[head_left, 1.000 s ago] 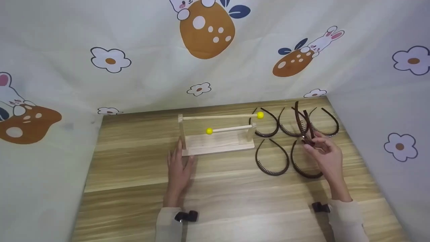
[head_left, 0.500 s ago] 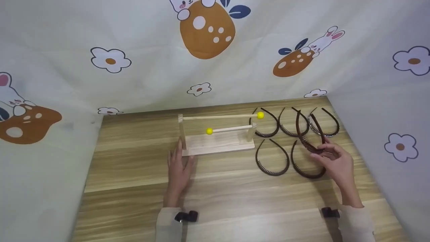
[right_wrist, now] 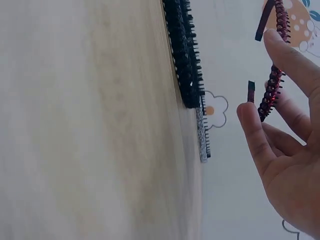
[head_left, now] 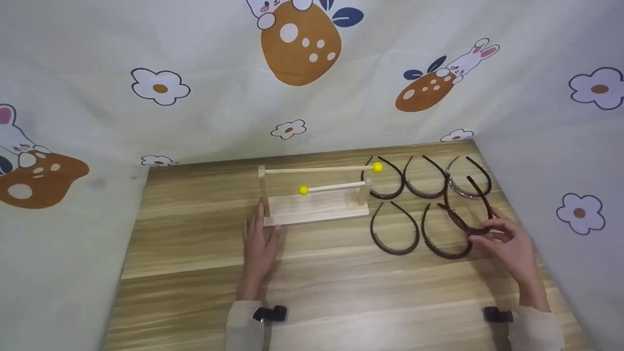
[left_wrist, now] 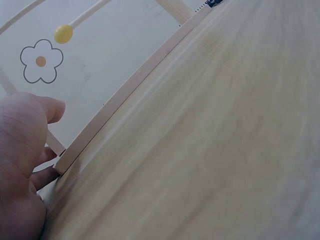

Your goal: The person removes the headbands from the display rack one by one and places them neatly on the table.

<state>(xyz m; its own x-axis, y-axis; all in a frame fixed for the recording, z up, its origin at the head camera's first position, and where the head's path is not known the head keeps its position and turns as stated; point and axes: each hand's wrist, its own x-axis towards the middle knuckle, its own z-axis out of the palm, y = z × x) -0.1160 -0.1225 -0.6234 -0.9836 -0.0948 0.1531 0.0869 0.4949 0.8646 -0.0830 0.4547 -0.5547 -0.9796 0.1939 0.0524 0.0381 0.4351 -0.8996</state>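
Observation:
My right hand (head_left: 513, 249) pinches a dark reddish-brown toothed headband (head_left: 458, 222) by its curved part, at the right of the table. Its two ends point away from me. In the right wrist view, thumb and fingers hold this headband's row of teeth (right_wrist: 272, 86), raised off the tabletop. My left hand (head_left: 258, 249) rests at the left end of a pale wooden stand (head_left: 317, 214), its fingers fairly straight against the upright and base. Fingertips touch the base's end (left_wrist: 67, 161) in the left wrist view; some fingers are hidden behind it.
Several dark headbands lie right of the stand, among them a near one (head_left: 415, 241), a lower right one (head_left: 448, 255) and a glittery one (head_left: 489, 180). Two rods with yellow balls (head_left: 378, 167) extend above the base. Patterned cloth (head_left: 219, 117) surrounds the wooden table (head_left: 195, 302).
My right hand has moved right and toward me, carrying the headband, which now shows more of its open curve. The left hand and the stand have stayed in place.

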